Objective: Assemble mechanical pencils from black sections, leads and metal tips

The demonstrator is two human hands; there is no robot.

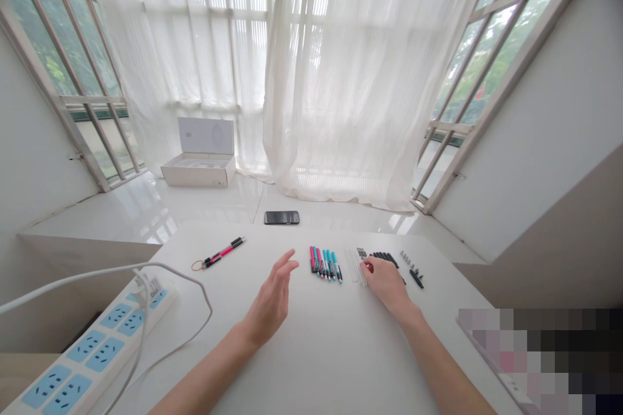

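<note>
My left hand point(273, 295) hovers over the white table with its fingers stretched out and nothing in them. To its right lies a row of several pink and teal pen barrels point(325, 264). My right hand point(387, 282) reaches in beside several thin, pale rods like pen refills point(354, 266), its thumb and index finger pinched together at their right end. What the pinch holds, if anything, is too small to make out. Small metal springs point(361, 251) lie just beyond the fingertips. A row of black pen grips or tubes point(387, 257) is partly hidden behind this hand.
Further right are small grey tips point(405, 258) and black clip-like parts point(416, 277). Assembled pink-and-black pens point(224, 253) with a ring lie left. A phone point(281, 218) and an open white box point(197, 172) stand behind. A power strip point(100, 350) with its cable flanks the left edge.
</note>
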